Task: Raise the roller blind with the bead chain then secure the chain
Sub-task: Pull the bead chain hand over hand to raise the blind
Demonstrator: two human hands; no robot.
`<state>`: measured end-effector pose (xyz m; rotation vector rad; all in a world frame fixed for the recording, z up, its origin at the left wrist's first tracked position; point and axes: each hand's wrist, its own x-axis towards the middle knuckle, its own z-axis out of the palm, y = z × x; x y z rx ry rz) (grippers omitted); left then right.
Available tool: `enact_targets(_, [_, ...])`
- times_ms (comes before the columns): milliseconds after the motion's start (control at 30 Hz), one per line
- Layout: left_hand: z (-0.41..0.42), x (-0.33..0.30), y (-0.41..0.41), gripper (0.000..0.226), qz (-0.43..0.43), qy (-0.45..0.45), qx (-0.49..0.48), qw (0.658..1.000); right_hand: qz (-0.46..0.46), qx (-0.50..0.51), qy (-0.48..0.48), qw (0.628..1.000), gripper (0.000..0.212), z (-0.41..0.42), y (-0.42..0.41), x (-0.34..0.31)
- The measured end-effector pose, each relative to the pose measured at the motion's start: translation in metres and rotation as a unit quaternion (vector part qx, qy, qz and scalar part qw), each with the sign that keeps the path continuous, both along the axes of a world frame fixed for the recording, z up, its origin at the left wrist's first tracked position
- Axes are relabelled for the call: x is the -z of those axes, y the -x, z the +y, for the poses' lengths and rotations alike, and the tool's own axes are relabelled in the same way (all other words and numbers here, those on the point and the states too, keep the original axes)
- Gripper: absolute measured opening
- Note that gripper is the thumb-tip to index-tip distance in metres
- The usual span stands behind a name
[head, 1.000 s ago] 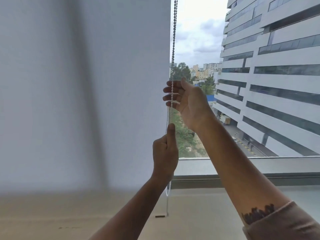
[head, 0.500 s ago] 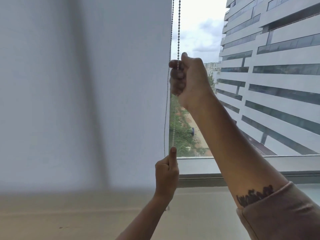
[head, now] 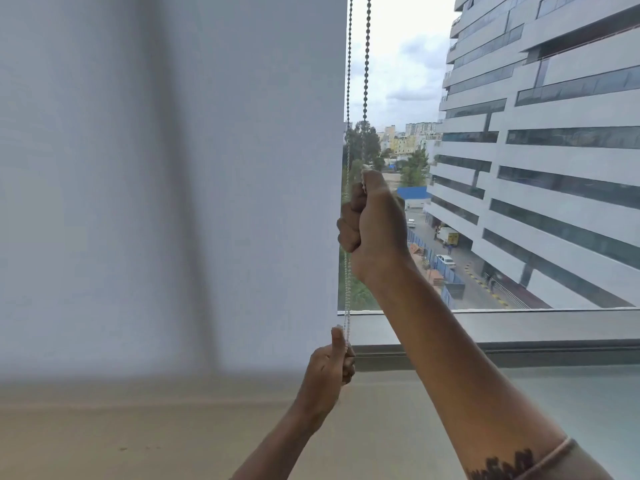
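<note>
A white roller blind (head: pixel 173 185) covers the left part of the window, its lower edge near the sill. The bead chain (head: pixel 366 64) hangs in two strands along the blind's right edge. My right hand (head: pixel 372 223) is closed in a fist around the right strand at mid height. Lower down, my left hand (head: pixel 329 368) pinches the left strand with the thumb pointing up, just below the window frame's level.
A grey window frame and sill (head: pixel 519 334) run across the right. A beige ledge (head: pixel 138 438) lies below the blind. Through the glass a tall white building (head: pixel 554 150) and a street show.
My right hand has come down along the chain from high up to mid height, still gripping it. My left hand stays low on the other strand.
</note>
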<state>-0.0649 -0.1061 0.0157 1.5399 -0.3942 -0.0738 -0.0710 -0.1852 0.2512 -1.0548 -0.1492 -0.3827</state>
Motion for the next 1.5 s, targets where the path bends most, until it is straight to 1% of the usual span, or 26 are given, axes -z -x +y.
enact_targets(67, [0.007,-0.007,-0.006,0.073,0.024,-0.006,0.018,1.0,0.003,0.0,0.006,1.0,0.058,0.001,0.004,0.009])
enact_targets(133, [0.012,-0.022,-0.016,0.089,0.045,0.011,0.009,0.999,0.003,0.0,0.008,1.0,0.056,0.002,0.005,0.019])
enact_targets(167, [0.014,-0.033,-0.021,0.093,0.049,0.024,-0.004,0.998,0.004,0.0,0.009,1.0,0.056,0.002,0.006,0.023])
enact_targets(267, [0.02,-0.075,-0.033,0.092,0.034,0.053,-0.043,0.997,0.008,0.005,0.015,1.0,0.056,0.001,0.008,0.038])
enact_targets(367, [0.023,-0.124,-0.034,0.093,-0.008,0.064,-0.052,0.997,0.013,0.016,0.022,1.0,0.059,-0.002,0.011,0.057])
enact_targets(500, [0.024,-0.184,-0.035,0.087,-0.052,0.082,-0.055,0.994,0.049,0.017,0.028,0.998,0.058,-0.001,0.013,0.089])
enact_targets(600, [0.02,-0.222,-0.036,0.08,-0.057,0.103,-0.039,0.992,0.075,0.007,0.022,0.997,0.062,0.001,0.014,0.113])
enact_targets(667, [0.016,-0.245,-0.032,0.083,-0.058,0.108,-0.023,0.992,0.094,0.005,0.023,0.995,0.063,0.002,0.015,0.129])
enact_targets(733, [0.011,-0.265,-0.026,0.087,-0.06,0.114,-0.006,0.992,0.111,0.003,0.028,0.993,0.061,0.002,0.016,0.143])
enact_targets(900, [0.003,-0.303,-0.011,0.094,-0.042,0.135,0.038,0.989,0.127,0.008,0.032,0.991,0.059,0.002,0.015,0.167])
enact_targets(1000, [-0.002,-0.315,-0.004,0.097,-0.015,0.145,0.063,0.987,0.129,0.017,0.038,0.991,0.06,0.002,0.014,0.176])
enact_targets(1033, [-0.004,-0.317,-0.002,0.095,-0.002,0.149,0.065,0.987,0.129,0.02,0.043,0.991,0.059,0.001,0.014,0.178])
enact_targets(1133, [-0.009,-0.313,0.004,0.076,0.009,0.167,0.014,0.986,0.128,0.028,0.062,0.989,0.059,0.001,0.014,0.185])
enact_targets(1200, [-0.013,-0.305,0.007,0.076,-0.014,0.196,-0.035,0.98,0.129,0.034,0.088,0.987,0.061,0.002,0.013,0.189])
enact_targets(1300, [-0.018,-0.29,0.01,0.076,-0.064,0.207,-0.083,0.973,0.143,0.019,0.135,0.98,0.064,-0.002,0.01,0.194])
enact_targets(1367, [-0.018,-0.279,0.014,0.075,-0.092,0.207,-0.097,0.969,0.149,-0.011,0.18,0.972,0.061,-0.011,0.008,0.196])
enact_targets(1433, [-0.017,-0.266,0.017,0.079,-0.102,0.213,-0.106,0.966,0.148,-0.037,0.228,0.961,0.054,-0.02,0.007,0.195])
enact_targets(1500, [-0.017,-0.251,0.019,0.08,-0.109,0.212,-0.112,0.965,0.144,-0.037,0.264,0.953,0.046,-0.027,0.006,0.189])
